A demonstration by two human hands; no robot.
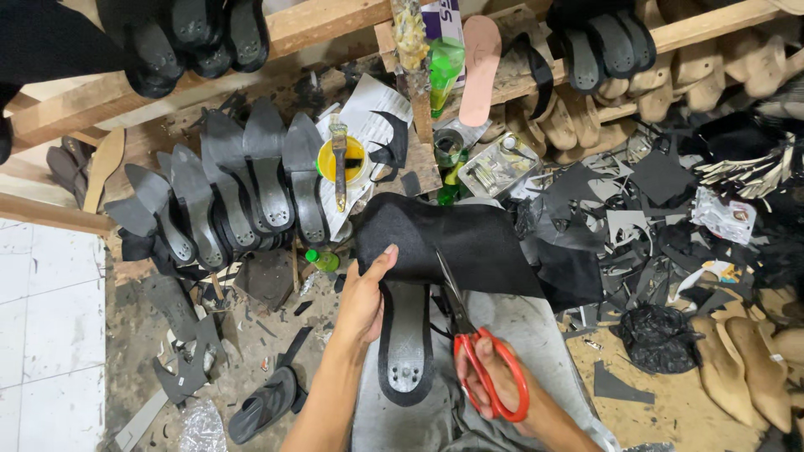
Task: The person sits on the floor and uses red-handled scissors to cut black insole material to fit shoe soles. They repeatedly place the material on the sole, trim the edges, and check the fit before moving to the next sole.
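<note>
My left hand presses a sheet of black fabric against a grey shoe sole that rests on my lap. The fabric drapes over the sole's front end and hides it. My right hand grips red-handled scissors, whose blades point up into the lower edge of the fabric, just right of the sole.
A row of dark soles leans at the left. A yellow glue pot with a brush stands behind the fabric. Black offcuts litter the right side. Tan shoe lasts lie at the lower right, more on wooden racks above.
</note>
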